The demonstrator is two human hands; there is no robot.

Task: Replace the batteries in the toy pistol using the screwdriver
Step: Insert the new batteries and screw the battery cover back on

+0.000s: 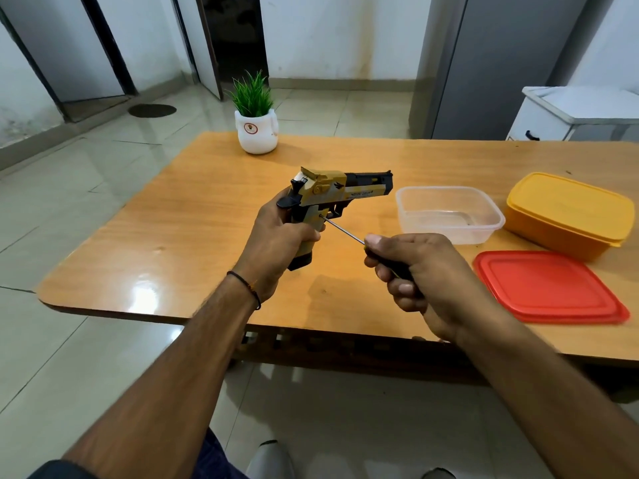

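Both hands are raised over the near part of a wooden table (166, 236). Left hand (276, 238) has its fingers curled round the grip of the toy pistol (337, 191), holding it upright above the tabletop with the barrel pointing right; a dark thread band (246, 284) sits on that wrist. Right hand (420, 271) is closed round the dark handle of the screwdriver (390, 266), thumb laid along the top, and the thin metal shaft slants up and left until its tip touches the side of the pistol's grip, just behind the trigger. Right of the pistol a clear plastic box (449, 233) stands open on the table. Beyond it sits a yellow box (567, 219) with its lid on, and a red lid (549, 288) lies flat in front of that. At the far edge stands a small green plant in a white pot (256, 133).
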